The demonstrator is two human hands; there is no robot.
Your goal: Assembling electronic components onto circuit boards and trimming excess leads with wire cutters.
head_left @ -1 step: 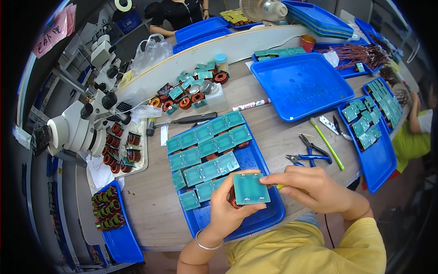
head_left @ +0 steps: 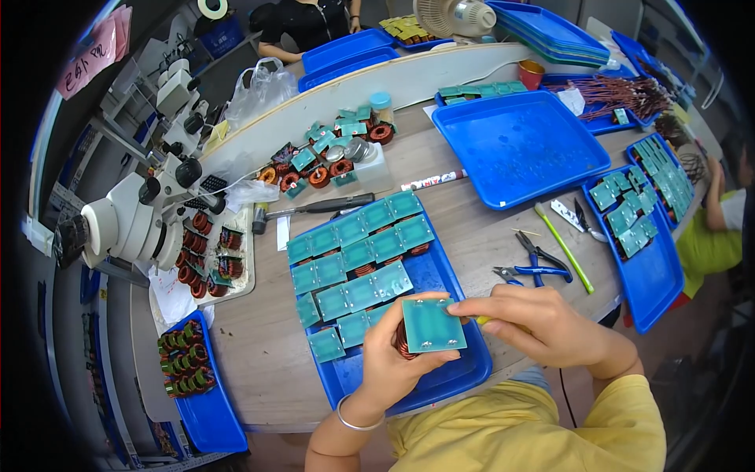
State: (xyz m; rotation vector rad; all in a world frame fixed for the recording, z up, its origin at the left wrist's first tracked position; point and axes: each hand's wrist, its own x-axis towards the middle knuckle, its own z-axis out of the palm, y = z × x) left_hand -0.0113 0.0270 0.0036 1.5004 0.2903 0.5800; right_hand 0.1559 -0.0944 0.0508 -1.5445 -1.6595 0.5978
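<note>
Green board (head_left: 432,324) held up in left hand (head_left: 391,376), over near half of blue tray (head_left: 470,371). Left hand half-curled, gripping by the edges: thumb along near edge, fingers up left side and behind far edge, copper coil (head_left: 402,340) tucked beneath. Probably held so to leave the soldered face uncovered and steady. Right hand (head_left: 550,322) closed in a pinch, small yellow item (head_left: 482,321) between thumb and fingers; mostly hidden, kind not determinable. Index fingertip at board's far right corner, apparently touching.

Orientation: soldered face up, coil side down; outline near square, so no clear long axis. Side edges running away from the body, far end leaning slightly left; bright solder joints along near and far edges.

Beyond left hand: rows of similar boards (head_left: 358,253), likely ranked for compactness. Beyond right hand, on table (head_left: 495,236): blue-handled pliers (head_left: 543,271), slim green brush (head_left: 565,248), presumably parked within reach.
</note>
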